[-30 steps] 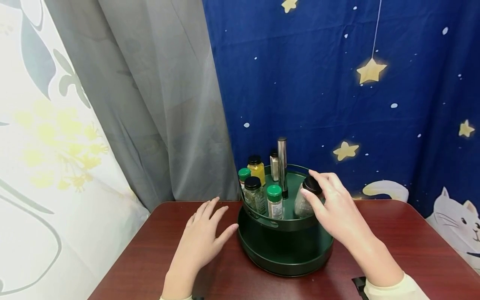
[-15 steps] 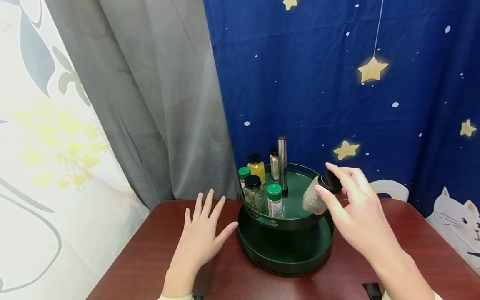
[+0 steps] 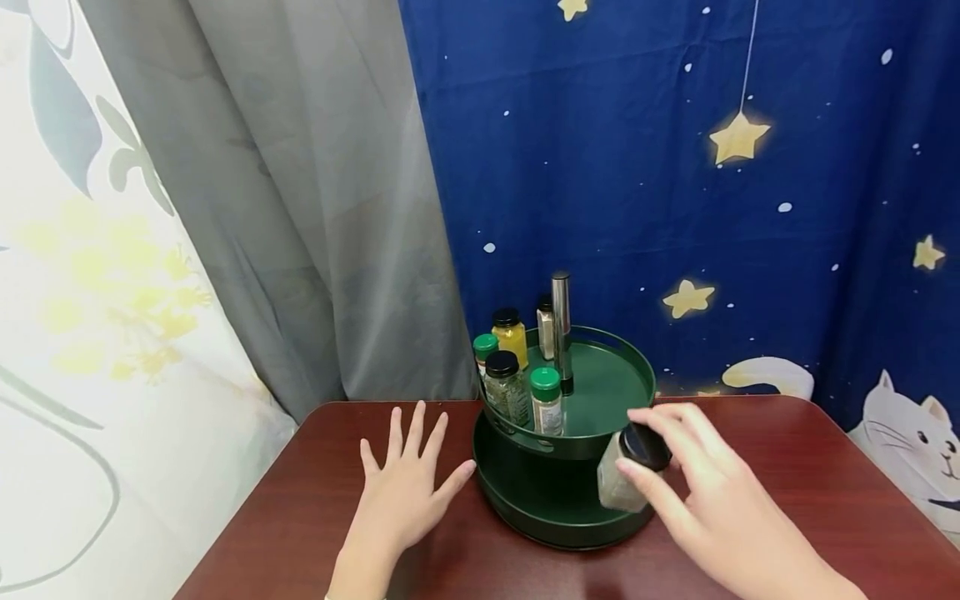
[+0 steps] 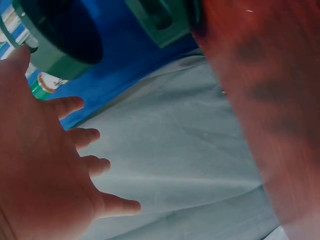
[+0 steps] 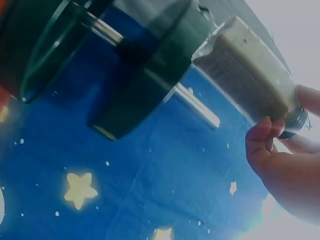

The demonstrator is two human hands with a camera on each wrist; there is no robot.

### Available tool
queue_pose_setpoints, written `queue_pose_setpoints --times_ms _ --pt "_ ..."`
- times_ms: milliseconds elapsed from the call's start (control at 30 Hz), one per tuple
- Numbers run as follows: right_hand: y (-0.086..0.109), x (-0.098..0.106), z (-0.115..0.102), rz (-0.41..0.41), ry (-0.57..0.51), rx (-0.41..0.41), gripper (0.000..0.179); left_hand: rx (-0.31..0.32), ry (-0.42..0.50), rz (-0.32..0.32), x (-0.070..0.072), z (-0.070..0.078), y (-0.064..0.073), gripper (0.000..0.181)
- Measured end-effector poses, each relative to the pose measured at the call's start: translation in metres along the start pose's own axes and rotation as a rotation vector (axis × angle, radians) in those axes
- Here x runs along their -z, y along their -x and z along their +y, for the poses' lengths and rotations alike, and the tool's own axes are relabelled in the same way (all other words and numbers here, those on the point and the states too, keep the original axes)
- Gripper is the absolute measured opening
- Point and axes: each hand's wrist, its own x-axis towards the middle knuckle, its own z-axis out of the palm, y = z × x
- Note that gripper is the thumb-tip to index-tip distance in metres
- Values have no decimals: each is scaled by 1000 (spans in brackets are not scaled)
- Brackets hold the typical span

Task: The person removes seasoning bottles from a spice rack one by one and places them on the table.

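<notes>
My right hand point(image 3: 712, 492) pinches the black lid of a clear spice jar point(image 3: 621, 477) with pale contents. The jar hangs tilted in front of the right side of a green two-tier turntable point(image 3: 525, 515), overlapping its lower tier in the head view. In the right wrist view, fingers curl round the lid end of the jar point(image 5: 245, 70). My left hand point(image 3: 401, 500) is spread with straight fingers over the table, left of the turntable, its thumb tip close to the lower rim. The left wrist view shows that hand point(image 4: 45, 155) with fingers apart.
On the upper tier stand a green-lidded jar point(image 3: 547, 404), a black-lidded herb jar point(image 3: 507, 392), a yellow spice jar point(image 3: 511, 337) and others, left of a metal post point(image 3: 561, 325). The lower tier holds nothing visible. A dark red table point(image 3: 277, 533) lies beneath; curtains point(image 3: 360, 208) hang behind.
My right hand has lifted the jar off the upper tier, carried it right over the rim, then lowered it in front of the turntable. The left hand's fingers have spread wider.
</notes>
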Motion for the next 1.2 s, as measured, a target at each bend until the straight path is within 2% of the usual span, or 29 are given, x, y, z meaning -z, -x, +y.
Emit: queue_pose_setpoints --times_ms 133,433,467,600,667,733,833,900,1100,1200 --pt "14 -9 6 -142 2 -56 43 -1 -2 -4 -2 -6 4 86" --pt "43 -15 32 -388 -15 -78 36 -13 23 4 4 -11 12 91" --pt "46 -15 35 -400 -14 -62 37 -14 22 4 4 -11 12 91" --pt "56 -18 50 -361 7 53 40 -13 25 4 6 -12 15 90" --pt "62 -20 56 -374 18 71 40 -9 25 2 7 -12 17 90" --pt "68 -20 62 -440 -14 42 38 -5 29 -2 7 -13 18 90" --pt "78 -21 70 -557 -57 -65 35 -1 34 -8 8 -13 19 90" --pt "84 -22 75 -600 -68 -95 35 1 33 -11 8 -14 20 91" --pt "99 -23 86 -571 4 -27 45 4 32 -8 9 -15 20 91" --pt "102 -21 89 -591 8 -61 46 3 26 -8 10 -15 20 91"
